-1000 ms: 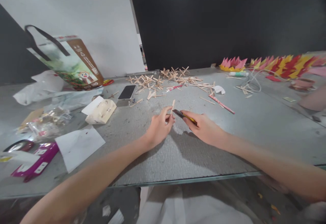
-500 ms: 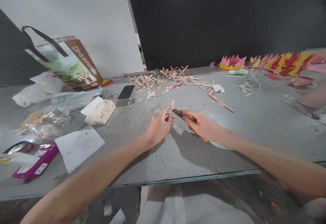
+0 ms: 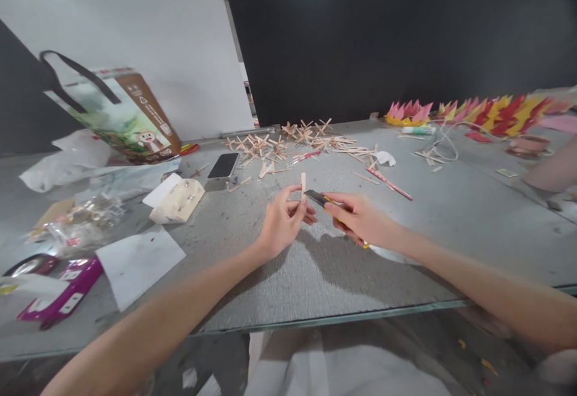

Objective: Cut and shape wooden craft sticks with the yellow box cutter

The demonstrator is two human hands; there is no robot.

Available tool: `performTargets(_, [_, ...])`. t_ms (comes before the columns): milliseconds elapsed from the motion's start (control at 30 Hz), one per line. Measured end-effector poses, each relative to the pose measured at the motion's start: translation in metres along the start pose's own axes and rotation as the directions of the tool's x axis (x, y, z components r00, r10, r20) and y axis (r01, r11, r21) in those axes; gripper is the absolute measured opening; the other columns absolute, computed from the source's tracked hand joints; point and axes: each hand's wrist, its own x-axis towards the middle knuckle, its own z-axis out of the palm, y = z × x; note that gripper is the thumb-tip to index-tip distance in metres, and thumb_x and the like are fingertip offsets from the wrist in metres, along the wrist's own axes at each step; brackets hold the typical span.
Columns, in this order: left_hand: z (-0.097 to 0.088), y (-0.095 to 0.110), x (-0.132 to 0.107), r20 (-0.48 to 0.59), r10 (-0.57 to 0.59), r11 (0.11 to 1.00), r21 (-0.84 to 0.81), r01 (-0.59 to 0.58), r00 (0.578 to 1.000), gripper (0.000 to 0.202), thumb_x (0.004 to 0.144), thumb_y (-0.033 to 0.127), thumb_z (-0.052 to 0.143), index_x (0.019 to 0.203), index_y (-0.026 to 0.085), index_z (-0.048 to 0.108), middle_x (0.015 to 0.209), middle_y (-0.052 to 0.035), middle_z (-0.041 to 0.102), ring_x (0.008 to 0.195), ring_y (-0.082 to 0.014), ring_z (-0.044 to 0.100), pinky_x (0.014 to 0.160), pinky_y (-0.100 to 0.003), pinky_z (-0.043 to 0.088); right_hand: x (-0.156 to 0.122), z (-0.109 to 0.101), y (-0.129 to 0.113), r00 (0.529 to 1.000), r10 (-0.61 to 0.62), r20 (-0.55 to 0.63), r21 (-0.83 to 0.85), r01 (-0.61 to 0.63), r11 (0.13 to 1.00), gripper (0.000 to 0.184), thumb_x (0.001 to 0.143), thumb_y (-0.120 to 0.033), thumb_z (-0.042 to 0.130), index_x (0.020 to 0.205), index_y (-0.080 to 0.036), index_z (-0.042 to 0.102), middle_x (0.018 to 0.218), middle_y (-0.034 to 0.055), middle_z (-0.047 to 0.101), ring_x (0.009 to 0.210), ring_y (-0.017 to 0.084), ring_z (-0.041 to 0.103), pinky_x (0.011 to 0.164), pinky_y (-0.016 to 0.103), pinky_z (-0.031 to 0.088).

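Between thumb and fingers, my left hand [image 3: 283, 219] grips a short flat wooden stick [image 3: 303, 185], held upright above the table. My right hand [image 3: 360, 219] is wrapped round a yellow utility knife [image 3: 318, 198]. Its dark blade points left, with the tip close beside the stick; whether they touch I cannot tell. Beyond both hands lies a pile of wooden sticks [image 3: 265, 146], many joined into star-like shapes. A red patterned strip [image 3: 390, 184] rests on the table past my right hand.
A phone [image 3: 224, 166], an opened cream packet [image 3: 178, 199], white paper [image 3: 140, 264] and a purple tape dispenser [image 3: 67, 294] lie left. Behind them stands a printed carrier bag [image 3: 135, 116]. Folded-paper pieces [image 3: 500, 116], a glue stick [image 3: 417, 130] and a white cable [image 3: 446, 137] are at right.
My left hand has turned the stick more upright, its broad face now showing, and its lower fingers reach further out. The knife has shifted slightly right with my right hand.
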Motion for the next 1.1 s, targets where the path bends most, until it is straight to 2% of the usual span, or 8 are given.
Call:
performTargets(133, [-0.004,-0.002,0.000,0.004,0.059,0.989,0.135,-0.059,0.998,0.041,0.105,0.048,0.057,0.132,0.019,0.050,0.085,-0.0048,0.079,0.067,-0.0174,0.077,0.070,-0.030,0.064,-0.002,0.005,-0.001,0.986,-0.150,-0.070,-0.237,0.129,0.963,0.034,0.109,-0.044,0.043,0.112,-0.021,0.068,0.060,-0.0059,0.050,0.042,0.009,0.043,0.042,0.023,0.033])
performTargets(333, [-0.007,0.000,-0.003,0.020,0.123,0.906,0.406,-0.120,0.992,0.029,0.105,0.032,0.054,0.132,0.022,0.052,0.092,-0.0030,0.079,0.077,-0.0166,0.079,0.072,-0.027,0.061,0.001,0.012,0.013,0.929,-0.344,-0.138,-0.485,0.240,0.841,0.039,0.108,-0.034,0.045,0.140,-0.021,0.064,0.064,-0.0028,0.057,0.049,0.012,0.046,0.053,0.027,0.034])
performTargets(400, [-0.006,0.001,-0.004,0.014,0.117,0.913,0.391,-0.113,0.993,0.028,0.105,0.031,0.053,0.131,0.021,0.052,0.090,-0.0029,0.079,0.075,-0.0166,0.079,0.071,-0.027,0.061,0.002,0.013,0.015,0.943,-0.310,-0.124,-0.426,0.232,0.875,0.037,0.107,-0.036,0.045,0.135,-0.022,0.066,0.065,-0.0024,0.058,0.049,0.012,0.047,0.052,0.026,0.036])
performTargets(533, [-0.004,0.001,-0.004,0.009,0.087,0.956,0.280,-0.086,0.996,0.030,0.105,0.036,0.055,0.129,0.019,0.050,0.088,-0.0046,0.079,0.070,-0.0166,0.078,0.071,-0.028,0.063,0.001,0.010,0.011,0.998,-0.066,-0.011,-0.083,0.065,0.994,0.036,0.107,-0.049,0.044,0.116,-0.022,0.067,0.059,-0.0064,0.048,0.037,0.009,0.040,0.035,0.021,0.034])
performTargets(700, [-0.003,-0.002,-0.001,0.002,0.081,0.989,0.127,-0.080,0.997,0.034,0.105,0.041,0.057,0.129,0.019,0.049,0.084,-0.0045,0.080,0.065,-0.0164,0.077,0.068,-0.027,0.063,0.003,0.003,0.005,0.995,0.015,0.096,0.207,-0.035,0.978,0.036,0.102,-0.053,0.056,0.118,-0.022,0.064,0.060,-0.0083,0.047,0.036,0.007,0.033,0.032,0.020,0.039])
performTargets(833, [-0.002,-0.004,-0.001,-0.032,0.073,0.991,0.115,-0.069,0.997,0.038,0.103,0.045,0.060,0.129,0.019,0.049,0.084,-0.0052,0.081,0.066,-0.0179,0.078,0.068,-0.028,0.064,0.005,0.003,0.005,0.986,0.084,0.141,0.368,-0.131,0.920,0.033,0.100,-0.052,0.062,0.117,-0.024,0.063,0.065,-0.0073,0.051,0.036,0.005,0.027,0.031,0.019,0.035])
performTargets(1000, [0.000,-0.001,0.000,-0.028,0.046,0.999,0.025,-0.045,0.999,0.041,0.102,0.046,0.062,0.128,0.019,0.047,0.084,-0.0066,0.081,0.067,-0.0199,0.079,0.067,-0.030,0.064,0.006,0.004,0.006,0.972,0.126,0.198,0.482,-0.209,0.851,0.029,0.097,-0.051,0.068,0.110,-0.026,0.058,0.065,-0.0088,0.050,0.038,0.005,0.024,0.032,0.018,0.029])
performTargets(1100, [0.001,0.003,0.001,-0.040,0.011,1.000,-0.027,-0.012,0.999,0.046,0.100,0.047,0.065,0.129,0.018,0.045,0.084,-0.0074,0.081,0.066,-0.0201,0.078,0.067,-0.031,0.064,0.005,0.006,0.006,0.994,0.057,0.097,0.387,-0.091,0.918,0.034,0.100,-0.056,0.060,0.109,-0.023,0.059,0.063,-0.0088,0.048,0.037,0.006,0.030,0.034,0.021,0.033])
